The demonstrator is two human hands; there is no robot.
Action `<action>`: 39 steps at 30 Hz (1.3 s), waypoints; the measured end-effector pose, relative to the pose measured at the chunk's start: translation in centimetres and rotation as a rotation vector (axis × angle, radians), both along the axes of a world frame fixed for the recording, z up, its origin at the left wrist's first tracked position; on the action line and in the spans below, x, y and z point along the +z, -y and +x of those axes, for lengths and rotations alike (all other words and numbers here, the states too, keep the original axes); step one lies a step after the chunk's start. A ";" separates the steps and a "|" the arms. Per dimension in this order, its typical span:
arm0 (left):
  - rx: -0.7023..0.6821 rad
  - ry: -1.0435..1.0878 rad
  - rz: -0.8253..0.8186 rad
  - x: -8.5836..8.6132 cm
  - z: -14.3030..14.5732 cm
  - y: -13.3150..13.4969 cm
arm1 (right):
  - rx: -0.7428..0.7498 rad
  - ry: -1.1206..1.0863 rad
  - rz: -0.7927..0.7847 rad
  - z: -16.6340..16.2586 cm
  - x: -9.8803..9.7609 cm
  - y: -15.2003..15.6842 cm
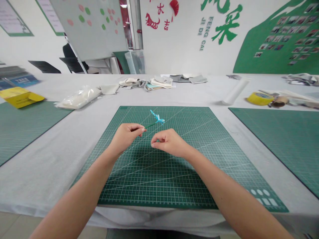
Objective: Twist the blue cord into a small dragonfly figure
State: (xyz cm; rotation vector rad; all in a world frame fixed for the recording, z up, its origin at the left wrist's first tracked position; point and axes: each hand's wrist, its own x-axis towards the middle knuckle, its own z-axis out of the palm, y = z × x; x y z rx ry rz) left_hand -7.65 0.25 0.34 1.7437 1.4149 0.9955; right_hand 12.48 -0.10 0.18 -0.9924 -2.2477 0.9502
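Observation:
My left hand (127,134) pinches the end of a thin green stem (150,125) that carries a small light-blue bow or flower (157,117) at its far tip, held just above a green cutting mat (159,179). My right hand (167,142) hovers beside it to the right, fingers curled with thumb and forefinger pressed together. Whether anything sits between those fingers cannot be told. Both forearms reach in from the near edge of the table.
Two more green mats lie at the left (22,129) and right (286,139). A yellow box (20,97), a clear plastic bag (78,98), folded fabric pieces (159,82), a white roll (235,91) and yellow tape (260,98) sit farther back.

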 end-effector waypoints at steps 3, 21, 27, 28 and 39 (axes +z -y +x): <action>-0.018 -0.100 0.028 -0.3 -0.1 -0.1 | 0.009 -0.021 -0.028 0.0 0.3 0.3; -0.428 -0.480 0.081 -0.2 0.9 1.2 | -0.129 -0.084 0.158 1.4 1.8 0.0; -0.628 -0.403 0.029 0.8 0.8 1.5 | -0.175 -0.065 0.120 1.9 1.2 -1.1; -0.658 -0.385 0.024 0.9 0.8 1.5 | -0.171 -0.066 0.101 2.0 1.0 -1.3; -0.620 -0.118 -0.028 1.8 0.4 1.7 | -0.190 -0.164 -0.150 2.6 -0.4 -3.2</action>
